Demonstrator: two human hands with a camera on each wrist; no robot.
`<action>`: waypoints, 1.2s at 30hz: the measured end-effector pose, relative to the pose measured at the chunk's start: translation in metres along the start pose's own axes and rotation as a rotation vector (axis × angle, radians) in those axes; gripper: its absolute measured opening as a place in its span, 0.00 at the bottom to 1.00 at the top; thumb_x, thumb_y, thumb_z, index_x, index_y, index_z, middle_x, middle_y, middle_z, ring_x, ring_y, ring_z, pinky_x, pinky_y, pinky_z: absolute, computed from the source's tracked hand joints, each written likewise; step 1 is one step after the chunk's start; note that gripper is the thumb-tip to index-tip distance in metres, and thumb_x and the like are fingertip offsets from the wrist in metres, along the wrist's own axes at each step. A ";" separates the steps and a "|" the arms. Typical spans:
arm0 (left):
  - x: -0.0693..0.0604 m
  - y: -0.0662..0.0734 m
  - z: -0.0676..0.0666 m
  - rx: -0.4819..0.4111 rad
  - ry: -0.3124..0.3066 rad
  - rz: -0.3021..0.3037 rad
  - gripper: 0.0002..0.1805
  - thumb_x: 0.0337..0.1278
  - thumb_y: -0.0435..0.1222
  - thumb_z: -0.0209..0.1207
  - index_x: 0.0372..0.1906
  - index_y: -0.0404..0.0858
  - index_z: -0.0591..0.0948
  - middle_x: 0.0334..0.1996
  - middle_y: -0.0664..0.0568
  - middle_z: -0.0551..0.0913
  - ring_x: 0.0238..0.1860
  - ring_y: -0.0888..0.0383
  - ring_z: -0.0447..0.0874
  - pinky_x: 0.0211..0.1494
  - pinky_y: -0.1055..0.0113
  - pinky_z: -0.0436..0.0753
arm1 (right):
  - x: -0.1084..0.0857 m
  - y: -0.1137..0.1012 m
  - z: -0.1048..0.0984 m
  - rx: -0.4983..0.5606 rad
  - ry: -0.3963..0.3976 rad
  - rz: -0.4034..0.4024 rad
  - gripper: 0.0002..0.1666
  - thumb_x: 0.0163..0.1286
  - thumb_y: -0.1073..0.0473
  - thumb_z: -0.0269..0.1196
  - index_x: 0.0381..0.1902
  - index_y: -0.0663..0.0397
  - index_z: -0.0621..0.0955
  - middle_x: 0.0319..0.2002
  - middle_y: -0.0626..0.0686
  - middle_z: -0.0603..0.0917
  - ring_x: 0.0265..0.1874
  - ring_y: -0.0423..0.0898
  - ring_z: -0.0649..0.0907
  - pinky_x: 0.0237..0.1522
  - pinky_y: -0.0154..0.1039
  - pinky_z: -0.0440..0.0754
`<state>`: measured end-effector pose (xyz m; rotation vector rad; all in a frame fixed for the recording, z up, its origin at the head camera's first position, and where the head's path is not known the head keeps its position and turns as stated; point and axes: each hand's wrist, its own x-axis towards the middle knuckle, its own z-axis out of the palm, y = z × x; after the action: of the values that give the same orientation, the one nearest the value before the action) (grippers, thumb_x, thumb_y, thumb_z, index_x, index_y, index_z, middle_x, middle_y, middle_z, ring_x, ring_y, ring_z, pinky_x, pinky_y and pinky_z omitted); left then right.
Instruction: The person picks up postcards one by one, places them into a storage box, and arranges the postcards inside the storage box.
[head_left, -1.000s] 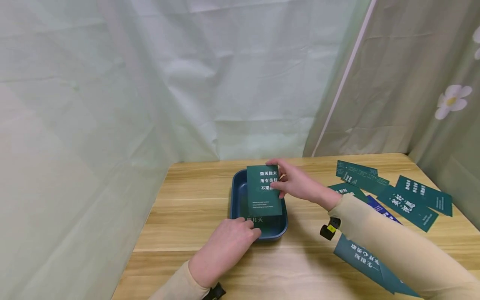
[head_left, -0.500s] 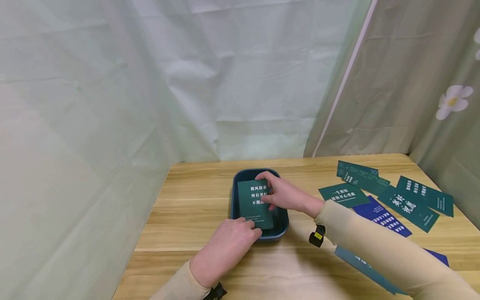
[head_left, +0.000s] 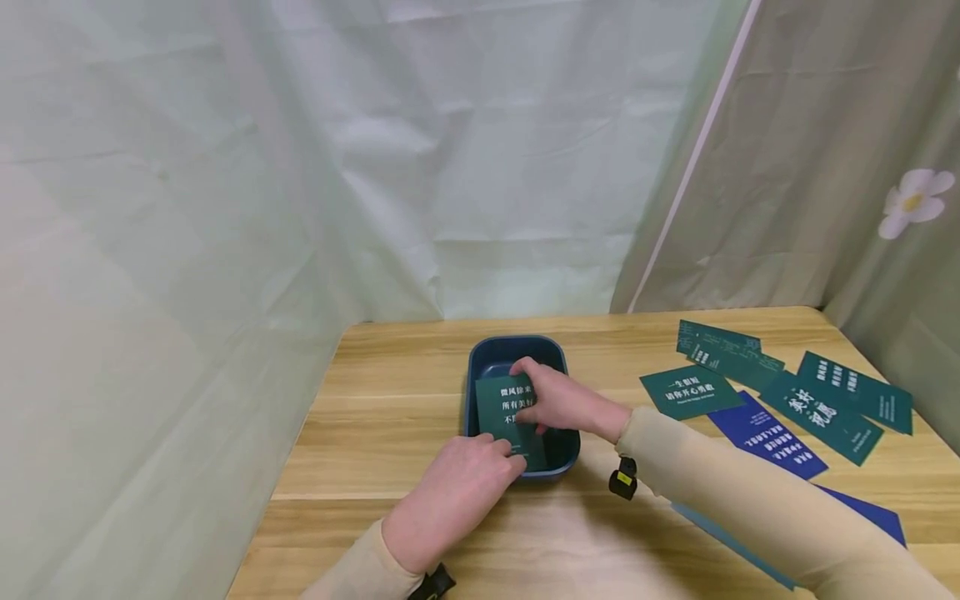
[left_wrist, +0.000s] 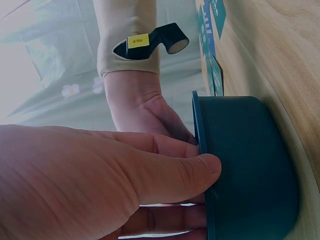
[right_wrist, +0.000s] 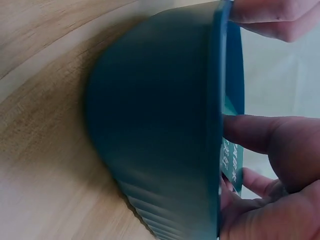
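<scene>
A dark blue box (head_left: 555,354) with rounded corners stands on the wooden table. My left hand (head_left: 453,496) grips its near rim; in the left wrist view the thumb lies against the outer wall (left_wrist: 250,150) and the fingers reach over the inside. A dark green card (head_left: 495,400) with white lettering slants in the box, its lower end partly behind my left fingers. My right hand (head_left: 566,404) holds this card by its upper right side. In the right wrist view, the lettered card (right_wrist: 232,162) shows between the fingers just past the rim.
Right of the box lie several loose cards: a green one (head_left: 690,392), a blue one (head_left: 768,433) and an overlapping green pair (head_left: 817,412). Two more green cards (head_left: 731,358) lie at the back. A blue card (head_left: 866,510) is partly under the right forearm. A pale curtain (head_left: 525,167) hangs behind.
My right hand has brought the green card down and slightly left, from above the box into it. My left hand has stayed at the near rim.
</scene>
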<state>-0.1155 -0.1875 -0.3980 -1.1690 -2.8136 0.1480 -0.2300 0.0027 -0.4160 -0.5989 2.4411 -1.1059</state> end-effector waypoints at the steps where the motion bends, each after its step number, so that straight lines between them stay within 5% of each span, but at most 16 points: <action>1: 0.000 0.000 0.000 -0.002 -0.002 -0.001 0.10 0.64 0.36 0.79 0.47 0.50 0.94 0.37 0.57 0.91 0.34 0.61 0.84 0.38 0.66 0.88 | 0.001 0.000 0.001 -0.016 0.008 0.004 0.40 0.70 0.67 0.78 0.73 0.57 0.70 0.58 0.63 0.77 0.35 0.49 0.87 0.29 0.42 0.91; 9: 0.000 -0.001 0.000 -0.005 -0.004 -0.001 0.09 0.66 0.36 0.78 0.48 0.50 0.94 0.39 0.57 0.91 0.35 0.60 0.86 0.39 0.66 0.89 | 0.004 0.002 0.010 -0.199 0.067 0.005 0.41 0.69 0.65 0.80 0.73 0.58 0.72 0.63 0.67 0.71 0.32 0.48 0.86 0.28 0.39 0.89; 16: -0.001 -0.001 0.002 0.002 0.030 0.007 0.08 0.67 0.35 0.77 0.47 0.50 0.94 0.39 0.56 0.91 0.34 0.60 0.85 0.38 0.66 0.88 | 0.006 0.004 0.014 -0.485 0.099 -0.106 0.38 0.70 0.58 0.80 0.69 0.65 0.75 0.59 0.64 0.74 0.39 0.49 0.86 0.50 0.47 0.91; 24: -0.002 -0.001 0.001 0.011 0.047 0.011 0.07 0.68 0.36 0.76 0.46 0.50 0.94 0.38 0.57 0.91 0.34 0.60 0.85 0.37 0.65 0.88 | 0.011 0.005 0.019 -0.675 0.053 -0.126 0.36 0.71 0.52 0.80 0.67 0.65 0.78 0.53 0.63 0.78 0.42 0.53 0.85 0.48 0.48 0.90; 36: -0.003 0.000 0.002 0.036 0.063 0.016 0.07 0.67 0.35 0.76 0.44 0.51 0.94 0.36 0.57 0.90 0.33 0.59 0.85 0.34 0.65 0.86 | 0.020 0.005 0.017 -0.753 -0.021 -0.118 0.30 0.68 0.48 0.82 0.56 0.64 0.86 0.47 0.59 0.81 0.44 0.56 0.81 0.50 0.52 0.87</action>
<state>-0.1137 -0.1896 -0.3998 -1.1678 -2.7359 0.1593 -0.2392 -0.0154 -0.4336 -0.9665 2.7945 -0.1651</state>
